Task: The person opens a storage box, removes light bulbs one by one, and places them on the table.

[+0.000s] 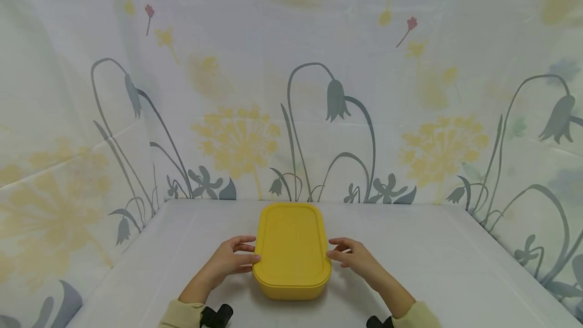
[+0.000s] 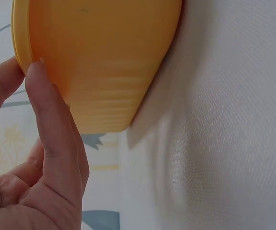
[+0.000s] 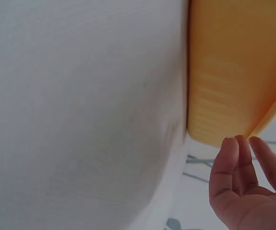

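Note:
A yellow lidded food container sits lengthwise on the white-covered table, its lid on top. At its left side is my left hand, thumb on the lid's edge and extended fingers along the side. The left wrist view shows the thumb and a fingertip of that hand right at the lid's rim. My right hand is at the opposite side, its fingertips close to the rim. In the right wrist view, the loosely bent fingers overlap the container's far end.
White cloth covers the table around the container. Behind and at both sides hangs a white curtain printed with grey and yellow flowers. Black wrist mounts are worn at both sleeves.

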The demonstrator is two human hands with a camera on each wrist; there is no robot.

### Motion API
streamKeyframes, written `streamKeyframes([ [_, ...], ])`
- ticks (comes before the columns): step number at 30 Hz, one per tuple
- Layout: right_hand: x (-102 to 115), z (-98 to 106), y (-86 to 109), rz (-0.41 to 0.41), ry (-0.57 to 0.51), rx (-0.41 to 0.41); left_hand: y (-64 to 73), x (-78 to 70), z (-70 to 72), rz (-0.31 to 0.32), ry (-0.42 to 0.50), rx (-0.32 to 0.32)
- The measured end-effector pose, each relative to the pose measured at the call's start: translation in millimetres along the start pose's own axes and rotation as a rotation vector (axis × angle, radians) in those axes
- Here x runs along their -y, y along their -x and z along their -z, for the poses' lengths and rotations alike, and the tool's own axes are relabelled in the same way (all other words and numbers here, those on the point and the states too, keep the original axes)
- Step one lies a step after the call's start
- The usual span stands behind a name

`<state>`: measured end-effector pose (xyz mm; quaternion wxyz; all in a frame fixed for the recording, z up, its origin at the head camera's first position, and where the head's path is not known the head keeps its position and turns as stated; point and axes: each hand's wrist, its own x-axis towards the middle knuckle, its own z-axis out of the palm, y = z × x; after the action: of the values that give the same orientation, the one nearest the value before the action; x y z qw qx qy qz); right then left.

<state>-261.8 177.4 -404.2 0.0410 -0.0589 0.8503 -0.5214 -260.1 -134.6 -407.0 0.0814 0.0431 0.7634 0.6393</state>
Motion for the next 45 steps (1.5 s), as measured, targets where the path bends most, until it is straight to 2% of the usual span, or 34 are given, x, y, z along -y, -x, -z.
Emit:
streamKeyframes([
  [5,1.2,-1.7,-1.3,0.023,-0.017,0.039,0.7,-0.2,0.2,0.006,0.000,-0.004],
  [11,1.9,-2.0,-1.6,0.047,-0.098,0.080,0.4,0.3,0.9,0.008,0.013,-0.007],
  [16,3.2,-4.1,-1.1,0.019,-0.156,0.071,1.0,-0.3,0.7,0.008,0.015,-0.012],
  [22,4.9,-5.5,-1.8,0.005,-0.166,0.059,1.7,-2.9,1.1,0.008,0.004,-0.014],
  [31,8.0,-4.1,-2.5,0.029,-0.187,0.075,2.0,-10.0,2.2,-0.005,-0.032,-0.052],
  [40,13.2,0.8,-1.3,0.055,-0.238,0.101,4.2,-17.6,3.4,-0.033,0.015,-0.063],
  [45,20.2,2.9,0.0,0.078,-0.253,0.100,4.7,-21.6,2.4,-0.037,0.022,-0.112],
])
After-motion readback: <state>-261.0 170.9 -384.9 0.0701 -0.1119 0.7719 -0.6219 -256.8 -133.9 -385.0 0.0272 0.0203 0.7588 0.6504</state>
